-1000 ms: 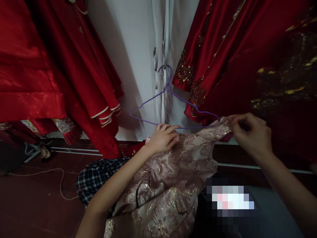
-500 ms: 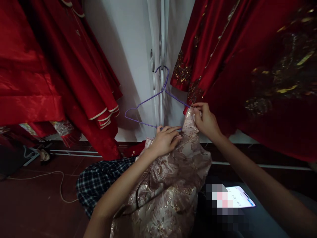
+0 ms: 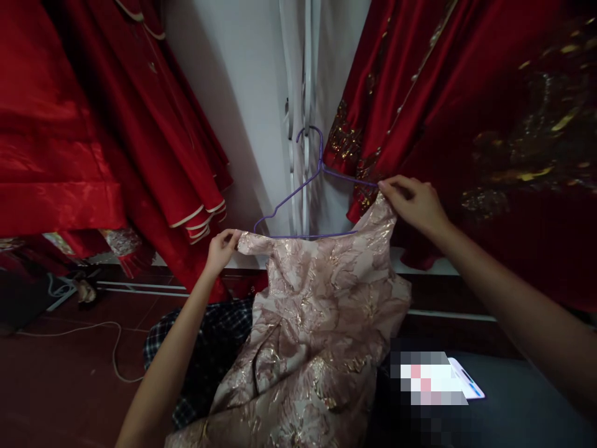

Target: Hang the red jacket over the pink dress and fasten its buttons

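A pale pink dress with gold floral brocade [image 3: 317, 311] hangs down in front of me, its top spread wide on a thin purple wire hanger [image 3: 298, 186]. My left hand [image 3: 222, 247] pinches the dress's left shoulder near the hanger's left end. My right hand [image 3: 410, 202] is closed on the dress's right shoulder together with the hanger's right arm. The hanger's hook [image 3: 313, 134] reaches up in front of the white wall.
Red satin garments [image 3: 93, 143] hang at the left, and red robes with gold embroidery [image 3: 466, 124] at the right. A plaid cloth [image 3: 209, 336] lies below the dress. A phone [image 3: 461, 376] glows at lower right. A cable [image 3: 107, 348] trails over the dark red floor.
My left hand slid left from the middle of the hanger bar to the dress's left shoulder. My right hand moved right and up, so the dress top is spread across the hanger.
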`<state>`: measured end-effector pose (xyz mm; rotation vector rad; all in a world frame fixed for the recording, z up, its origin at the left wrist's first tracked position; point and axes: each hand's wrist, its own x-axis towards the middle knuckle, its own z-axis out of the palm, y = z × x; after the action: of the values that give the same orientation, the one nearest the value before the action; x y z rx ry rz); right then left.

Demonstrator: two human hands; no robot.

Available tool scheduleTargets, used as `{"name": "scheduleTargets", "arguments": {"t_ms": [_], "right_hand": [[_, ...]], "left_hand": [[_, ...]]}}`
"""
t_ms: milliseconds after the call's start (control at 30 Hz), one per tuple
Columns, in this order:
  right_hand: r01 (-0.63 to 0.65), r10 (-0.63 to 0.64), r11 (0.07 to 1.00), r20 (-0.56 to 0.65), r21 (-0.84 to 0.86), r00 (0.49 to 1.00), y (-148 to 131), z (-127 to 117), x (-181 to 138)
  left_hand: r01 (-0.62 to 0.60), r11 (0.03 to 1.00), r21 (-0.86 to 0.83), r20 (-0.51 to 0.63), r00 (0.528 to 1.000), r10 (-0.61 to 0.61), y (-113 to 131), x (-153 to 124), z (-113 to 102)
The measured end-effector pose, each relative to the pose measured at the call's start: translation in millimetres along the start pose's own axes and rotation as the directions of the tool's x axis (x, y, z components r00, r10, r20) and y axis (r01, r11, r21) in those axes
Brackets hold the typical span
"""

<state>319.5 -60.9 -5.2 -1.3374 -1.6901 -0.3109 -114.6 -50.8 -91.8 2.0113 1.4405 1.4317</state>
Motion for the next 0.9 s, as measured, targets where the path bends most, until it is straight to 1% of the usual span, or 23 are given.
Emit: {"name": "scheduleTargets", "arguments": {"t_ms": [100,200,300,467,633,900], "right_hand": [[-0.010,0.007,0.999,0.063,0.049,0.998,6,2,5],[-0.037,0.026,0.994,0.105,0.102,0.994,7,4,5],[-0.058,0.039,0.987,0.128,0.149,0.991,3,4,2],[-0.063,0.045,0.984,0.115,0.164,0.992,0,4,0],[-0.065,0.044,0.984,0.127,0.168,0.991,1,3,1],[-0.065,0.041,0.981,0.132,0.184,0.990,5,3,4]], "left_hand": [[0.014,0.999,-0.043,0.034,0.999,-0.012,-13,-6,-2],[-0.007,0.999,-0.046,0.058,0.998,0.009,-16,-12,2],[-0.025,1.000,-0.017,0.058,0.998,0.026,-17,-17,5],[-0.038,0.999,-0.016,0.062,0.997,0.039,-13,-20,4],[-0.057,0.998,-0.001,0.061,0.997,0.057,-7,-20,1],[-0.070,0.997,0.014,0.066,0.995,0.069,-6,-20,-4]]}}
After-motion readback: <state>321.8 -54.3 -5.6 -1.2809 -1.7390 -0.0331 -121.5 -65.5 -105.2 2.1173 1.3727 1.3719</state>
